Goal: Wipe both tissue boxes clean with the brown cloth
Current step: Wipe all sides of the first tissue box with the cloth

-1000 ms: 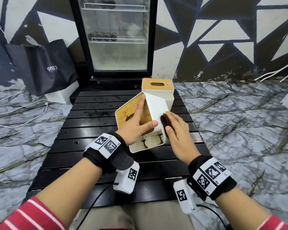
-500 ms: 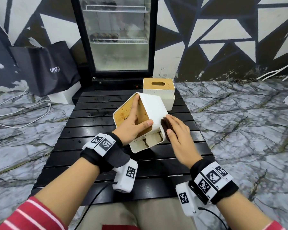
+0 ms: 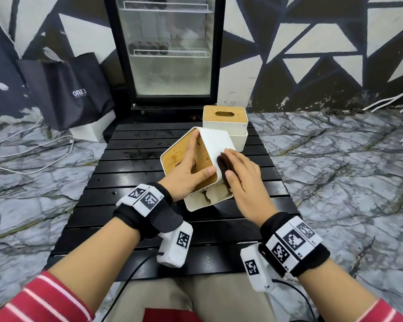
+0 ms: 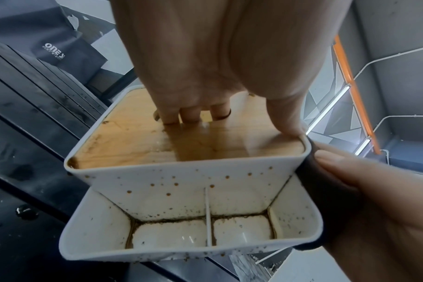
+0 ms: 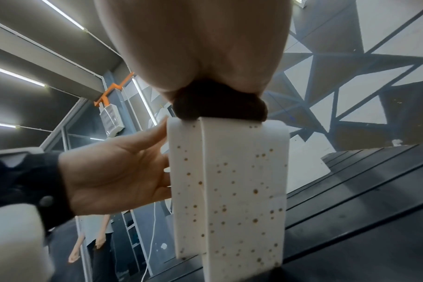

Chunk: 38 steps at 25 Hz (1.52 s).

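The near tissue box (image 3: 215,145), white with a wooden lid, is tilted up on the black slatted table (image 3: 130,173). My left hand (image 3: 189,173) grips it, fingers hooked into the lid slot and thumb on the lid's edge. My right hand (image 3: 244,180) presses the folded brown cloth (image 3: 223,167) flat against the box's white side. The left wrist view shows brown spots on the box (image 4: 181,188) and its divided lower tray, with the cloth (image 4: 326,190) at its right corner. In the right wrist view the cloth (image 5: 220,106) sits on the speckled box (image 5: 242,181). The second tissue box (image 3: 223,122) stands upright behind.
A glass-door fridge (image 3: 170,54) stands just beyond the table's far edge. A black bag (image 3: 77,91) and a white box sit on the marble floor at the back left, with white cables trailing nearby. Wet smears mark the slats left of the boxes.
My right hand has rubbed the cloth down the white side and back up to its middle. The left hand keeps the same grip on the tilted box.
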Tool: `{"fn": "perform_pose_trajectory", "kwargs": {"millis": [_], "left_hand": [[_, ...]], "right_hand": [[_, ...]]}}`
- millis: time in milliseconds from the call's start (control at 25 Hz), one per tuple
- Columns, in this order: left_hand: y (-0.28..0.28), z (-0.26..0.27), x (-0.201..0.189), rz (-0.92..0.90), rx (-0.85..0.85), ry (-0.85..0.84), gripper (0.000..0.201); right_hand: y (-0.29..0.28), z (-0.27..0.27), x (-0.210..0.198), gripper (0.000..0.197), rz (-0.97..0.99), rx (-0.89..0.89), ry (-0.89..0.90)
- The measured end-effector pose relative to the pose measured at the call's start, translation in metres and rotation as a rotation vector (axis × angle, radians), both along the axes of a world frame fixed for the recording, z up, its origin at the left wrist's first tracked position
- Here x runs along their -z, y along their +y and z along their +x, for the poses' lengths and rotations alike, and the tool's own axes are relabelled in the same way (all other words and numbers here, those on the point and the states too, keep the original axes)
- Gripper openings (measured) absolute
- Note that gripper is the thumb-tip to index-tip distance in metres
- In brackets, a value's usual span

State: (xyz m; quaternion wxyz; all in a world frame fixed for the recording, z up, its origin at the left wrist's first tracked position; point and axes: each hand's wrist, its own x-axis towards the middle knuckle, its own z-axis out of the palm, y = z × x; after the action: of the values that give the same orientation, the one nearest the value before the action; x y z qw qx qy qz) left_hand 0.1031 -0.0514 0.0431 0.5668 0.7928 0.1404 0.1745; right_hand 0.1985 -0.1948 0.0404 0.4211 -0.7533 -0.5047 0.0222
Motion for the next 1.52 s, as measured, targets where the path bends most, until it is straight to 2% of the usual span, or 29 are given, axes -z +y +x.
{"fn": "perform_pose_trajectory", "kwargs": {"millis": [120, 320, 600, 800, 960, 1080, 1240, 1520], "left_hand": [[0.001, -0.002, -0.002, 0.017, 0.0, 0.007, 0.088], [-0.001, -0.003, -0.001, -0.014, -0.008, 0.0, 0.085], [-0.001, 0.0, -0.002, -0.018, -0.044, -0.045, 0.079], [-0.003, 0.003, 0.0, -0.077, -0.051, -0.043, 0.083], [-0.005, 0.006, 0.001, -0.069, -0.046, -0.044, 0.086], [-0.008, 0.004, -0.004, -0.045, -0.026, -0.037, 0.081], [-0.007, -0.002, -0.006, -0.083, -0.017, -0.055, 0.075], [-0.007, -0.003, -0.005, -0.055, 0.024, -0.051, 0.077]], "right_hand": [[0.003, -0.006, -0.002, 0.047, -0.02, -0.007, -0.013], [0.003, -0.002, -0.001, 0.054, -0.032, -0.013, -0.033], [-0.009, -0.005, 0.014, 0.051, -0.007, -0.049, -0.034], [-0.015, 0.006, 0.027, 0.05, 0.001, 0.043, 0.021], [-0.002, 0.013, 0.011, 0.055, -0.032, 0.089, 0.044], [0.008, 0.006, -0.002, 0.056, -0.009, 0.058, 0.01], [0.0, -0.002, 0.006, 0.052, -0.017, -0.018, -0.064], [0.021, 0.011, -0.012, 0.046, -0.034, 0.095, -0.058]]}}
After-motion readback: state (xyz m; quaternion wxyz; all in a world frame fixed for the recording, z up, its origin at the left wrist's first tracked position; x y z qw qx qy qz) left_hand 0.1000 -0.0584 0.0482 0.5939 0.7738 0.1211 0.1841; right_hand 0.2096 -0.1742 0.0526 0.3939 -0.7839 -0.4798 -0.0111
